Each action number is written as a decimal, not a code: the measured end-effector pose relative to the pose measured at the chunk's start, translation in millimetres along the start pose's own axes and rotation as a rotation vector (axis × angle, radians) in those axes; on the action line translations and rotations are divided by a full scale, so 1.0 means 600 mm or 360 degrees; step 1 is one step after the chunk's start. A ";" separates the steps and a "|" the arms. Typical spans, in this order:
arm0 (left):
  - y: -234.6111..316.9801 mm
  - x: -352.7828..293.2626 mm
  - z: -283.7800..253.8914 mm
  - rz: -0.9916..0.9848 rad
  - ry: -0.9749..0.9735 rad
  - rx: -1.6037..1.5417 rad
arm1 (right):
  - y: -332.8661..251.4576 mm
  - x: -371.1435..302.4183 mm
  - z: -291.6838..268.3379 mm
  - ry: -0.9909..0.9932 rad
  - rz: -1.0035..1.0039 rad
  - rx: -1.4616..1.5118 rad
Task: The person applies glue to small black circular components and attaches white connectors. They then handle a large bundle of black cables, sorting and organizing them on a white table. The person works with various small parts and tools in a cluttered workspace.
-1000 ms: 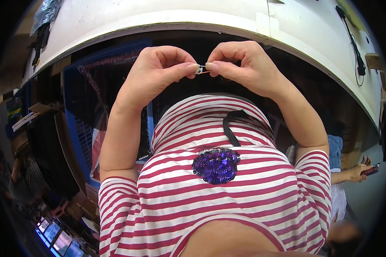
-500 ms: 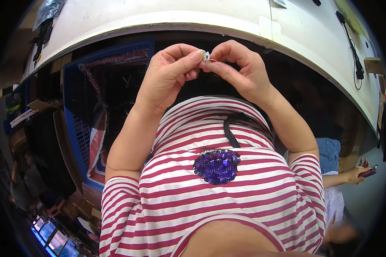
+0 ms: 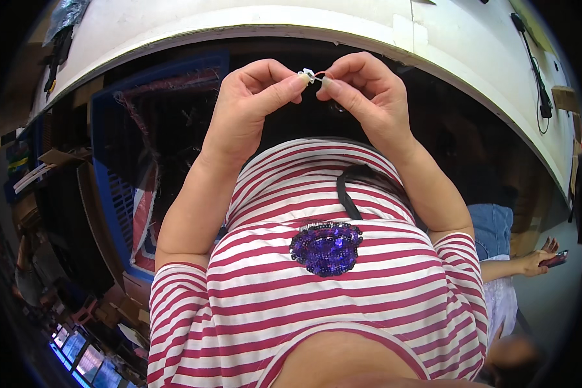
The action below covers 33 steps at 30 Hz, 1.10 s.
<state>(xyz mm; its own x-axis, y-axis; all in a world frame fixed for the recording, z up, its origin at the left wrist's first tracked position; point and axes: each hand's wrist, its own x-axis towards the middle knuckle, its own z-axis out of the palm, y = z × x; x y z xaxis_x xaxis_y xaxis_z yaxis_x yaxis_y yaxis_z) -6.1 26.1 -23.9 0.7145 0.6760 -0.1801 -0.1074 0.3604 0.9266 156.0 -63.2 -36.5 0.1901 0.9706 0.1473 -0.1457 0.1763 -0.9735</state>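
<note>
My left hand (image 3: 252, 103) pinches a small white and silvery part (image 3: 308, 75) between thumb and forefinger, just below the table's edge. Thin red and white wires (image 3: 319, 75) run from that part toward my right hand (image 3: 375, 97). My right thumb and forefinger are pressed together on the wires. A short gap separates the fingertips of the two hands. The part is too small to show its exact kind.
A white table (image 3: 239, 13) curves across the far side. A black cable with a plug (image 3: 544, 107) lies at its right end. To my left stands a blue plastic crate (image 3: 100, 155) with reddish cloth in it. Someone's hand (image 3: 535, 262) at the right holds a phone (image 3: 555, 258).
My hands have moved slightly up and apart. More of the wires now shows between the fingertips, and the white part has tilted.
</note>
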 end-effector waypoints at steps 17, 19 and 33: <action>-0.015 -0.018 -0.004 -0.0079 0.0181 -0.0145 | 0.022 0.004 0.027 0.0058 -0.0827 -0.1043; -0.014 -0.020 -0.008 -0.0090 0.0148 -0.0142 | 0.020 0.002 0.027 0.0059 -0.0788 -0.1036; -0.001 -0.016 -0.005 0.0065 0.0062 0.0016 | 0.007 0.009 0.033 0.0010 -0.0450 -0.0925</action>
<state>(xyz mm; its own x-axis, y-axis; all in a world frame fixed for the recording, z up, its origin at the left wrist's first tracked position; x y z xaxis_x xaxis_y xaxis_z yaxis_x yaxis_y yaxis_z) -15.0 21.3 -23.7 0.6820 0.7148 -0.1545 -0.1290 0.3256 0.9367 137.2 -53.8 -36.1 0.1501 0.8985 0.4126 0.4599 0.3060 -0.8336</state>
